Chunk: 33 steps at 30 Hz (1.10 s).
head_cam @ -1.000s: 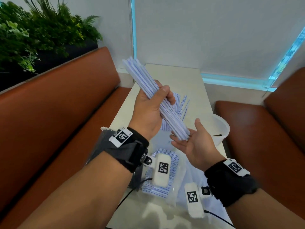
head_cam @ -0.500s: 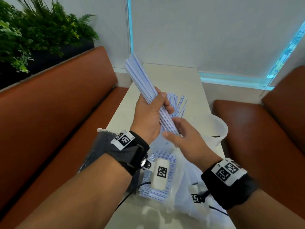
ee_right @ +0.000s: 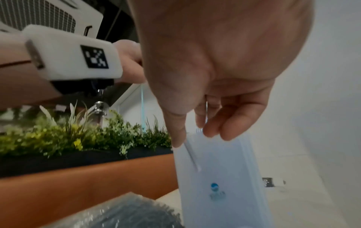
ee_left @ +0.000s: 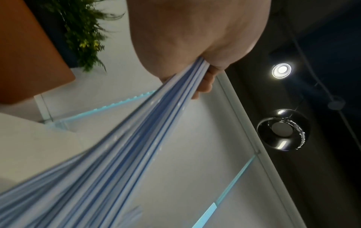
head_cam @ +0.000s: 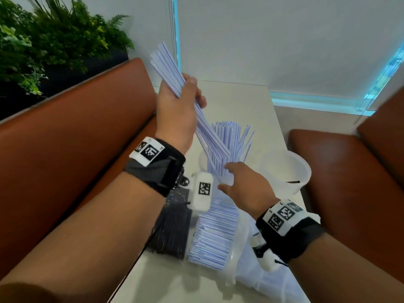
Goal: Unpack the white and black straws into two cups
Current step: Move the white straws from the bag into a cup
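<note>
The left hand (head_cam: 175, 110) grips a bundle (head_cam: 192, 110) slanting down toward the cup (head_cam: 204, 162) mid-table (already part filled); the right hand (head_cam: 247, 184), fingers loosely spread, reaches its rim.

We see matte paper sleeves with thin blue lines on the white straws (head_cam: 175, 77). The cup (head_cam: 298, 171) at the table's right edge looks like frosted, translucent plastic. The black straws (head_cam: 172, 228) sit in crinkly, glossy clear film. The table (head_cam: 251, 106) is smooth, slightly shiny; the bench (head_cam: 65, 138) looks like smooth leather.
</note>
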{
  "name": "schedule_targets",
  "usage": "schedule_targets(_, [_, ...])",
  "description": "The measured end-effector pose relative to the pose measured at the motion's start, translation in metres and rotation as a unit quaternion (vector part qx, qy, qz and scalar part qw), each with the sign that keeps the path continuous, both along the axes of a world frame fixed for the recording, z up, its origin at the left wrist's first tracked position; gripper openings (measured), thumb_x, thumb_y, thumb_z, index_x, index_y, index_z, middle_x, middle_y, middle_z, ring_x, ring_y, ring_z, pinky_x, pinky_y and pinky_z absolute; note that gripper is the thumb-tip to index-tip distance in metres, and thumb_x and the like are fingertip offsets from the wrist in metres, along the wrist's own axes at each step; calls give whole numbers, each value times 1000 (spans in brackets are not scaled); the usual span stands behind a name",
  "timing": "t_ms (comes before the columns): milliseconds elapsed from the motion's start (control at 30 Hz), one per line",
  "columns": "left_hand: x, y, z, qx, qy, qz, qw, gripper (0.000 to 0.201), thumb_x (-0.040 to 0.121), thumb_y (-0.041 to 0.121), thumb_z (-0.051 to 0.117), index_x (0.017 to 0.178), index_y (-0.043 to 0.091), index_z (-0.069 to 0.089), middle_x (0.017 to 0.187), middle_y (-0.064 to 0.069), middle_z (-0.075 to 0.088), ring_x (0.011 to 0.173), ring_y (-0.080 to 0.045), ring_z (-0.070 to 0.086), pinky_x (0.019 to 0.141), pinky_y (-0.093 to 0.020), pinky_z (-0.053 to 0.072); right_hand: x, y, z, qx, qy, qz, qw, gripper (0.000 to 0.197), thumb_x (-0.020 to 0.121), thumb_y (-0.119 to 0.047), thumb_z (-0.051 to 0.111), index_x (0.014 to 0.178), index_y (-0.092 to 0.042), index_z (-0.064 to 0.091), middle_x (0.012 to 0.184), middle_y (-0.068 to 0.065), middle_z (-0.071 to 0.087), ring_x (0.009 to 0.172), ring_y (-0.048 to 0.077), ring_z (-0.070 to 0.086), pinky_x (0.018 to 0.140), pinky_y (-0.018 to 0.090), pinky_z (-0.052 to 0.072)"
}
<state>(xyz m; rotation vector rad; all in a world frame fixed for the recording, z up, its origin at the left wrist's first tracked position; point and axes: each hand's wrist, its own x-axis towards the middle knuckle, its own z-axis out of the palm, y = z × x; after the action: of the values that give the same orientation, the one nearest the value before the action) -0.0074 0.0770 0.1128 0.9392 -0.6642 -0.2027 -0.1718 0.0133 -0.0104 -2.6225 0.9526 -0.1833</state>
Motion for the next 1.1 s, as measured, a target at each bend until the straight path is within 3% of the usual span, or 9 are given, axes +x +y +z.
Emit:
schedule_targets(67, [5,-7,-5,16,-36,35,999,7,97,5,53,92,10,50,72,-11,50,62,-24,51,59,-23,50,6,-5,-5,-7,51,26,998,46,98,-49,56,139,-26,50,134,-4,54,115,24,61,90,39,51])
schedule_targets(200, [8,-19,-48,116,-66,34,990,6,99,11,55,94,11,52,72,-2,54,63,-16,56,60,-18,48,17,-12,-11,-32,84,73,993,17,105,-29,48,108,-16,58,100,2,58,92,28,64,73,37,50])
schedule_targets(400, [31,-36,-87,186,-56,36,980,8,95,23,58,88,22,54,69,6,58,60,-12,59,61,-24,48,16,-16,-18,-36,62,84,994,25,107,-36,42,104,-16,56,91,-2,49,81,24,57,68,35,44])
schedule_targets(633, [43,-51,-114,354,-221,20,908,30,97,26,58,70,21,47,71,-2,50,62,-17,47,61,-27,36,16,-17,-21,-37,52,74,995,22,107,-37,42,98,-19,52,90,-5,43,76,21,50,65,33,36])
schedule_targets(733, [40,-49,-121,425,-224,-69,874,18,98,28,61,109,15,57,96,0,64,83,-14,63,73,-31,50,17,-16,-22,-40,47,79,995,20,106,-37,43,96,-21,47,91,-5,43,79,23,54,66,33,36])
schedule_targets(833, [41,-47,-127,421,-169,-89,887,67,89,36,74,139,19,33,120,4,59,104,-13,63,85,-27,50,17,-17,-23,-42,47,81,995,22,106,-37,43,100,-18,52,92,-5,43,83,24,58,67,32,37])
schedule_targets(900, [41,-46,-126,396,-152,-80,902,81,88,37,75,148,23,23,126,5,59,107,-9,63,88,-25,49,17,-18,-24,-43,45,83,995,23,106,-37,43,102,-17,54,92,-5,43,84,25,59,67,32,37])
schedule_targets(1033, [41,-41,-131,452,-201,-146,856,76,91,39,72,150,19,28,136,7,53,126,-14,55,103,-35,46,17,-19,-22,-48,41,88,994,20,106,-37,44,98,-20,50,91,-4,46,84,24,60,68,35,43])
schedule_targets(1100, [41,-31,-128,412,-162,-59,895,78,89,41,72,151,21,29,141,5,45,127,-11,47,106,-35,42,13,-20,-20,-48,49,90,994,20,106,-37,43,99,-20,50,95,-3,51,86,25,61,71,37,49])
